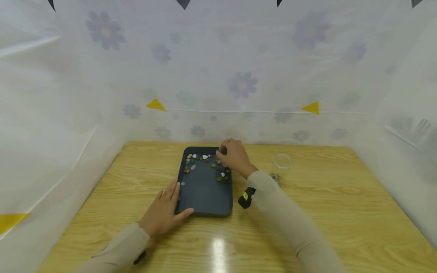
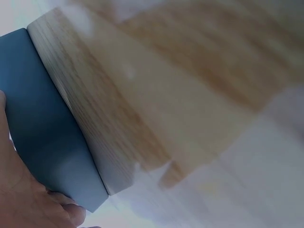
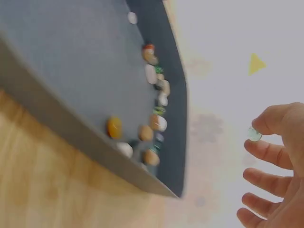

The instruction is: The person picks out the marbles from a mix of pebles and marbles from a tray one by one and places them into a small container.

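A dark shallow tray [image 1: 205, 195] holds several small polished stones along its far end and upper sides. My left hand [image 1: 161, 213] rests against the tray's near left corner, fingers fairly straight along the left rim and thumb at the front edge. Over the far right part of the tray is my right hand [image 1: 235, 154]. In the right wrist view, its thumb and index finger pinch a pale greenish, see-through stone [image 3: 254, 134], the other fingers spread apart. An orange stone [image 3: 114, 127] lies in the tray. The right hand hides part of the far right rim.
Right of the tray, a clear round dish or lid [image 1: 282, 161] lies on the wooden table [image 1: 324, 197]. A small cluster of colored stones [image 1: 275, 177] sits nearer, partly behind the right sleeve. White flowered sheeting [image 1: 218, 125] encloses the table's back and sides.
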Tool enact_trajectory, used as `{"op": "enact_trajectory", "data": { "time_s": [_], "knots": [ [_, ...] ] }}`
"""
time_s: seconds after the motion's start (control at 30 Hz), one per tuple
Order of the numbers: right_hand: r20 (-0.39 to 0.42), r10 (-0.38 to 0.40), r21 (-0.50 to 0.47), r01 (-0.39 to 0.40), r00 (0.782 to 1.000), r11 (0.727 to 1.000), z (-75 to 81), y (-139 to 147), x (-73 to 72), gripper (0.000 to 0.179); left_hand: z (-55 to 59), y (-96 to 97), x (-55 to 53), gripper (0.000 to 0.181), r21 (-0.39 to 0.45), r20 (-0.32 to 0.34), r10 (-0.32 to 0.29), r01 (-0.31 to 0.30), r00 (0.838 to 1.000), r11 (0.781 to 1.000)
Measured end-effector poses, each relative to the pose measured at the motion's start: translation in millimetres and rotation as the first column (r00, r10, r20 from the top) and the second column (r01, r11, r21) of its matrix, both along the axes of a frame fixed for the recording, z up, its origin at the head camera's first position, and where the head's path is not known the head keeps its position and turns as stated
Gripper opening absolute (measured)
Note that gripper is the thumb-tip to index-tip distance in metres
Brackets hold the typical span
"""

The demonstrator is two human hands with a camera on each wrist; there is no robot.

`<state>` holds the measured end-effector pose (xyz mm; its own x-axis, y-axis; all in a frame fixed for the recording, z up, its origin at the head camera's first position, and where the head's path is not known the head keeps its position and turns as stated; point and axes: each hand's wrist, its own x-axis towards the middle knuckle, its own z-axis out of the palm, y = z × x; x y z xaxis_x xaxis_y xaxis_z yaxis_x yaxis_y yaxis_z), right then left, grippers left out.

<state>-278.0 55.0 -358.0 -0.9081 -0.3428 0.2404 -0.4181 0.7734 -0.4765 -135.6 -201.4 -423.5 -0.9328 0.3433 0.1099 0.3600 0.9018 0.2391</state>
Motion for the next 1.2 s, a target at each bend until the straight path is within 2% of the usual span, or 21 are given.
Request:
{"op": "enact_trajectory", "data": {
  "time_s": [0.17, 0.33, 0.43, 0.6, 0.73, 0.87, 1.2],
  "knots": [
    [-0.097, -0.001, 0.014, 0.003, 0.995, 1.0, 17.8, 31.3, 11.6, 0.019, 1.9, 0.6, 0.0, 0.098, 0.005, 0.002, -0.011, 0.011, 1.0, 1.0],
    [-0.217, -0.031, 0.06, 0.045, 0.976, 0.997, 30.2, 74.4, 23.7, 0.019, 0.2, 3.8, -0.4, 0.098, 0.008, -0.004, -0.013, 0.013, 1.0, 1.0],
    [-0.25, -0.054, 0.075, 0.075, 0.967, 0.994, 32.1, 103.1, 28.4, 0.019, -2.6, 4.6, -1.0, 0.099, 0.009, 0.005, -0.016, 0.016, 1.0, 1.0],
    [-0.291, -0.078, 0.09, 0.108, 0.954, 0.99, 26.4, 142.8, 33.2, 0.018, -2.6, 1.6, -1.5, 0.098, 0.024, 0.006, -0.027, 0.027, 1.0, 0.999],
    [-0.301, -0.08, 0.108, 0.117, 0.95, 0.987, 23.5, 165.6, 38.9, 0.017, -2.2, 2.4, -3.0, 0.098, 0.018, 0.002, -0.033, 0.033, 0.999, 0.999],
    [-0.277, -0.08, 0.116, 0.116, 0.958, 0.987, 21.9, 179.3, 42.8, 0.017, -1.4, 1.9, -5.1, 0.098, 0.018, 0.013, -0.025, 0.025, 1.0, 1.0],
    [-0.16, -0.083, 0.12, 0.103, 0.984, 0.987, 15.7, 184.0, 41.6, 0.018, -0.1, -0.8, 1.2, 0.097, 0.028, 0.009, -0.014, 0.014, 1.0, 1.0]
  ]
}}
